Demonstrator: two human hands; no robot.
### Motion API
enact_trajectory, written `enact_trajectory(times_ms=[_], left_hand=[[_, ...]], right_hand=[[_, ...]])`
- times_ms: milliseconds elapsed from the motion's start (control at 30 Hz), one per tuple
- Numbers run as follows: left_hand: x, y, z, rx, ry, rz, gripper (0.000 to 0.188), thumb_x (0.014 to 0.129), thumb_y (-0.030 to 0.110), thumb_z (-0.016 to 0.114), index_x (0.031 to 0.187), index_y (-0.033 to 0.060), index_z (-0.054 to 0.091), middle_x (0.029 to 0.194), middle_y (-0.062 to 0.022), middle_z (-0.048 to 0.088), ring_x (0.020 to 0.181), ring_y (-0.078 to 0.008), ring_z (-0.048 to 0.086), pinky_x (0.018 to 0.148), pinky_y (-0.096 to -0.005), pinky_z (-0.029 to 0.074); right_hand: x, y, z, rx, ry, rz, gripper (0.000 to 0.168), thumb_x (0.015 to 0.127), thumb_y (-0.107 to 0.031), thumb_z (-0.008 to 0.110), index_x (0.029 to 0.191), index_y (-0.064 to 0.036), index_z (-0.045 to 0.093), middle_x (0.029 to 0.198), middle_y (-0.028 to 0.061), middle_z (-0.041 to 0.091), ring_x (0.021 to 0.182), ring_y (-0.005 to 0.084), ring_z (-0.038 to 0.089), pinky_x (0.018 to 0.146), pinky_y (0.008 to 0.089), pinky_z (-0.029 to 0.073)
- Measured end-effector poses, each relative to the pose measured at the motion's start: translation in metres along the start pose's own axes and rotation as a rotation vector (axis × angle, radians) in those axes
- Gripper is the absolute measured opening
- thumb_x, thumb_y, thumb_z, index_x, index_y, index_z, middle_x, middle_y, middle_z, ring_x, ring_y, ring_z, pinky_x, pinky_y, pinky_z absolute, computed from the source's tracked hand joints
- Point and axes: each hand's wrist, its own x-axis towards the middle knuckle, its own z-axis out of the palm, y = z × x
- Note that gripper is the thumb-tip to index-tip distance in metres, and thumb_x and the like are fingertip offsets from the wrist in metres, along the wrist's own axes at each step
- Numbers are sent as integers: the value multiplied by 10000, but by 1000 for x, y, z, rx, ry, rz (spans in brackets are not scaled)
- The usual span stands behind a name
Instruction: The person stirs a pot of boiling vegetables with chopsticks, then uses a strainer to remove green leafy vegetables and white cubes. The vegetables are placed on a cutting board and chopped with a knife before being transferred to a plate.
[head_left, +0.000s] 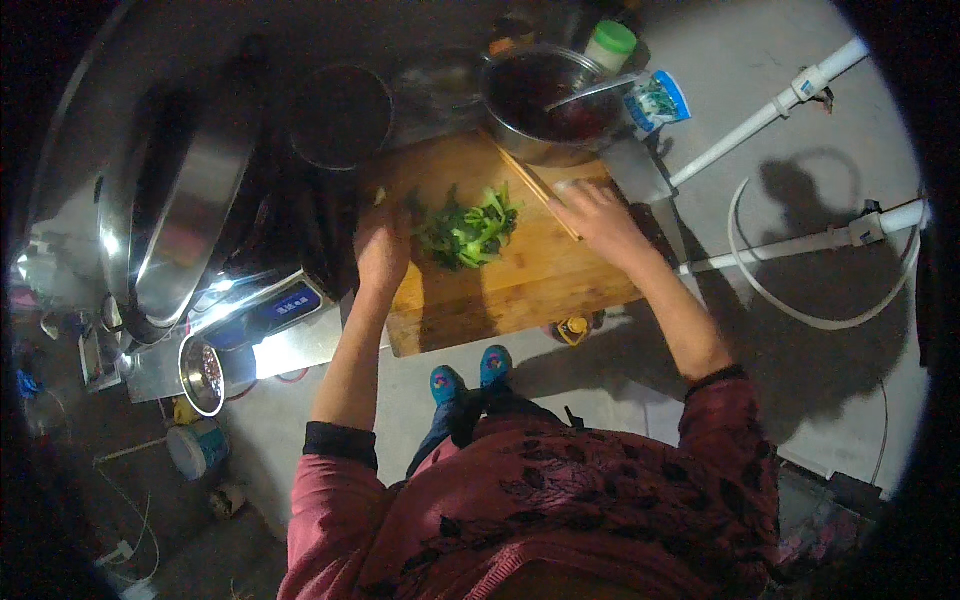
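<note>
On a wooden cutting board (525, 262) lies a heap of cut leafy greens (480, 231). My left hand (381, 244) is at the board's left side, beside the greens; its fingers are in dark shadow, so its grip cannot be made out. My right hand (596, 217) lies at the right of the board, over or against a pair of wooden chopsticks (530, 178); whether the fingers hold them is unclear. Behind the board stands a large metal pot (544, 142) with dark reddish contents, and a metal utensil (592, 91) rests in it.
A green-lidded jar (613, 43) and a blue-and-white packet (658, 101) stand by the pot. Left are a dark round pan (341, 116), a large shiny metal vessel (199, 217) and a small metal bowl (202, 373). White pipes (750, 135) run at the right. A yellow-capped container (574, 328) is below the board.
</note>
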Motion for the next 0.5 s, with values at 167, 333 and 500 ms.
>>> enact_trajectory(times_ms=[167, 333, 500], left_hand=[[11, 42, 7, -91, -217, -165, 626, 823, 458, 583, 1234, 2, 459, 1130, -268, 540, 1046, -399, 526, 877, -441, 426], [7, 84, 22, -45, -365, -69, 823, 701, 561, 669, 1271, 22, 421, 1226, -265, 464, 1123, -400, 468, 909, -470, 404], [-1, 92, 29, 131, -249, 188, 636, 599, 352, 767, 1150, 125, 544, 1064, -129, 520, 1015, -325, 489, 840, -455, 430]], right_hand=[[-72, 14, -19, -166, 83, 802, 465, 735, -163, 672, 1168, -82, 521, 1194, 136, 466, 1092, 355, 457, 866, 472, 413], [-128, 24, -1, -48, -42, 887, 556, 696, -173, 718, 1189, -57, 488, 1149, 203, 473, 1019, 394, 497, 839, 481, 425], [-120, 22, 7, 57, -37, 914, 546, 660, -117, 708, 1151, -22, 489, 1078, 211, 512, 984, 399, 514, 794, 470, 449]])
